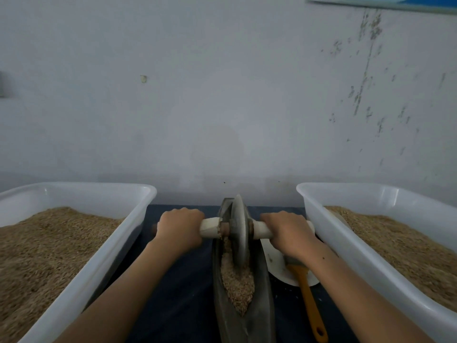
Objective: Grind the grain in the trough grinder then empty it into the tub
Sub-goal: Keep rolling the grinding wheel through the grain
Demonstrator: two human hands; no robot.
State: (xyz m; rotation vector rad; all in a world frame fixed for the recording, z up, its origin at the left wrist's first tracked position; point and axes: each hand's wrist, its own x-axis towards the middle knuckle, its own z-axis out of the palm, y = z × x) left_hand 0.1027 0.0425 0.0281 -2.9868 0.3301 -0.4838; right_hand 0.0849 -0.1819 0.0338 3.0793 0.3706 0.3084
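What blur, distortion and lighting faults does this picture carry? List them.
Head view: wide-angle bending curves the left tub and right tub rims outward; dim, flat light with soft shadow under the trough grinder; the left tub's grain is smeared at the frame edge; left hand and right hand look fairly sharp.

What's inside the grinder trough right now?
Crushed grain fills the trough, with the metal wheel standing in it. The trough floor under the grain is covered, so unseen.

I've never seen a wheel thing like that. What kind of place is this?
Probably a small grain-grinding workroom: a trough grinder with a wheel, two white tubs of grain, and a scuffed plain wall.
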